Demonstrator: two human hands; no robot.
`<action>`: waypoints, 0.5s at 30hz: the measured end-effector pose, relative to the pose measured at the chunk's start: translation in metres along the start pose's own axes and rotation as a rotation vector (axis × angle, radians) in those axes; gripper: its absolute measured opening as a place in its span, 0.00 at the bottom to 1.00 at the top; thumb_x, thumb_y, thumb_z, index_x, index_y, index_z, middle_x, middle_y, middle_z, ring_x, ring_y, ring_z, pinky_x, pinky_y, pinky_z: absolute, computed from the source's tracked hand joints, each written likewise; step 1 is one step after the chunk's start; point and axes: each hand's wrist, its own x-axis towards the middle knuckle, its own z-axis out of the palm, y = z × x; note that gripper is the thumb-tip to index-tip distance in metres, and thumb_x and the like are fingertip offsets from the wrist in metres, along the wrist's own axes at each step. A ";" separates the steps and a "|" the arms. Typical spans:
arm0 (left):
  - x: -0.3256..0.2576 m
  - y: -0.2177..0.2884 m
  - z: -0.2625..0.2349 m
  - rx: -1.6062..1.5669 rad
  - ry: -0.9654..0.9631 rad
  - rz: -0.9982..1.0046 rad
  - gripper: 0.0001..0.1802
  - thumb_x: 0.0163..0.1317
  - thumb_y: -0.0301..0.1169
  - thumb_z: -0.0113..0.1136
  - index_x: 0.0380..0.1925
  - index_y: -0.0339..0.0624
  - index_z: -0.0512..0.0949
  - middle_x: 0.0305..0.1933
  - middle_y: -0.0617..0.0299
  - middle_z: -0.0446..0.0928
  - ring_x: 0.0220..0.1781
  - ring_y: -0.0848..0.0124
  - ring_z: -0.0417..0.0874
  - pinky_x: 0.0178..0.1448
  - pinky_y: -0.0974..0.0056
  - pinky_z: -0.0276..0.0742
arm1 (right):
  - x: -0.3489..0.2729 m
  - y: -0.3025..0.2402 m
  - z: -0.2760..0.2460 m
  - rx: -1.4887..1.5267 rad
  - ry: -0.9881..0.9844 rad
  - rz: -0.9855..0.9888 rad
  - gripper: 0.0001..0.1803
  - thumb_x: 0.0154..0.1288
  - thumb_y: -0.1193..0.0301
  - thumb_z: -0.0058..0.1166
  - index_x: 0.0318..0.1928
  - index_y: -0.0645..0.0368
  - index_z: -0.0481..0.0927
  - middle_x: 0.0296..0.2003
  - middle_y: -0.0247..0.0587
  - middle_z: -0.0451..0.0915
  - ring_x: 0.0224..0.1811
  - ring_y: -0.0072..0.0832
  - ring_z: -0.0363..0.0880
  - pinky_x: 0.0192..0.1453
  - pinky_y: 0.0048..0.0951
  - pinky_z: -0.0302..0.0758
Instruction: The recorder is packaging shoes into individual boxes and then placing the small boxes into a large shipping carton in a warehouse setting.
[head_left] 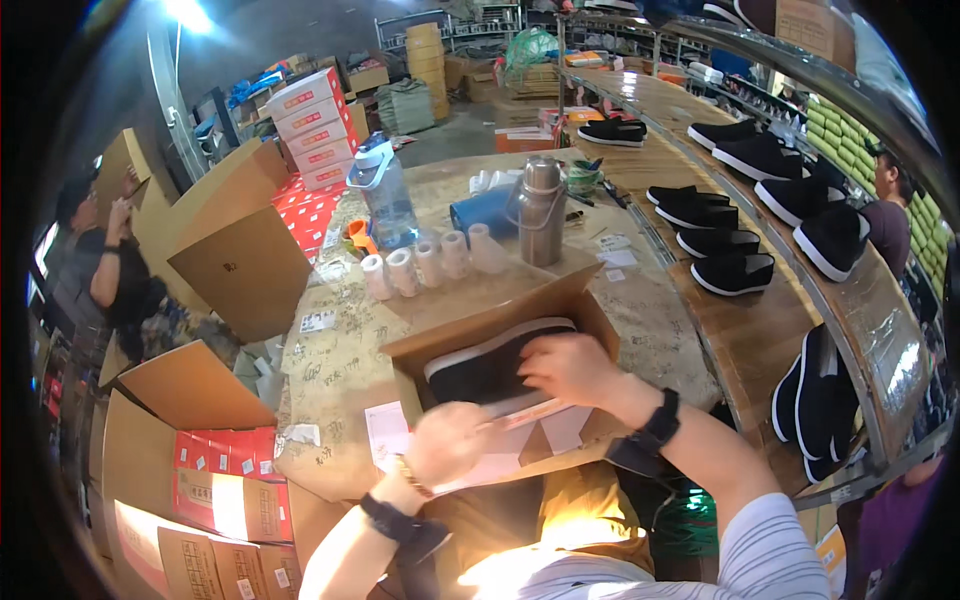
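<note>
An open cardboard shoebox lies on the table in front of me. In it rests a black slip-on shoe with a white sole, set at a slant. My right hand reaches over the box from the right, its bent fingers gripping the shoe's right part. At the box's near left side is my left hand, fingers curled and slightly blurred; what they hold, if anything, is hidden. Pale paper and a flap with a red stripe show beside it, below the shoe.
Behind the box stand white rolls, a steel flask and a water jug. Black shoes line the wooden shelves at right. A carton with red boxes stands at lower left. A person is at far left, another beyond the shelves.
</note>
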 end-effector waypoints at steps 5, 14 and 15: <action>-0.019 -0.053 -0.040 0.202 0.083 -0.625 0.19 0.42 0.28 0.66 0.39 0.44 0.77 0.47 0.51 0.69 0.52 0.58 0.69 0.54 0.55 0.67 | -0.028 0.061 -0.035 0.025 0.284 0.732 0.09 0.55 0.67 0.56 0.35 0.57 0.81 0.38 0.48 0.80 0.39 0.41 0.80 0.42 0.37 0.76; -0.077 -0.068 0.045 0.041 0.395 -0.715 0.46 0.44 0.34 0.72 0.60 0.39 0.55 0.62 0.40 0.55 0.68 0.46 0.52 0.70 0.51 0.50 | -0.061 0.082 0.038 0.274 0.219 0.710 0.23 0.59 0.73 0.50 0.57 0.61 0.68 0.46 0.55 0.76 0.51 0.47 0.74 0.52 0.40 0.72; -0.112 -0.081 0.038 -0.307 0.335 -0.770 0.44 0.45 0.33 0.71 0.60 0.39 0.57 0.62 0.40 0.57 0.67 0.45 0.55 0.69 0.51 0.53 | -0.065 0.096 0.033 0.380 0.241 0.595 0.21 0.57 0.75 0.53 0.53 0.61 0.73 0.45 0.53 0.77 0.50 0.45 0.75 0.51 0.37 0.73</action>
